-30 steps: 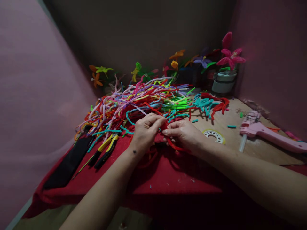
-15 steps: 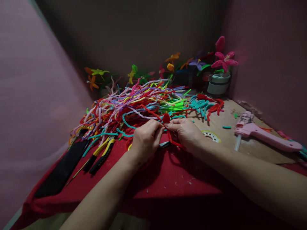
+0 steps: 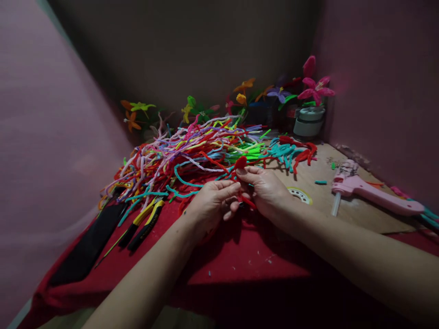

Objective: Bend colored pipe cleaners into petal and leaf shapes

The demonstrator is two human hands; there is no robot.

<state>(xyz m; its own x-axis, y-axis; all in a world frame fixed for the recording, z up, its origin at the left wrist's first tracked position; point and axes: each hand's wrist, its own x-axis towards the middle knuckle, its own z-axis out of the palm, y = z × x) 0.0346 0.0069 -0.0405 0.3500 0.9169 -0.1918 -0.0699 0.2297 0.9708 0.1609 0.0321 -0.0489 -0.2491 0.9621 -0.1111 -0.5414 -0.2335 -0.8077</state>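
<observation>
Near the middle, my right hand (image 3: 269, 189) pinches a red fuzzy stem (image 3: 241, 162), whose rounded, petal-like end sticks up above the thumb. Part of the same red material hangs below these fingers. My left hand (image 3: 214, 201) meets it from the left, thumb and forefinger pressed together at the lower part of the red piece, the other fingers curled loosely beneath. What lies between the left fingertips is mostly hidden. Behind both hands spreads a large heap of multicoloured fuzzy stems (image 3: 185, 146).
Yellow-black pliers (image 3: 147, 224) and a black case (image 3: 89, 246) lie left on the red cloth (image 3: 254, 269). At right, a pink glue gun (image 3: 373, 192) and a tape roll (image 3: 300, 195) rest on a board (image 3: 322, 205). Fuzzy flowers (image 3: 316, 90) stand behind.
My left hand has turned, its fingers opening out from a tighter curl and its fingertips moving right. The red rounded end now stands slightly higher and tilts right. The view has shifted slightly.
</observation>
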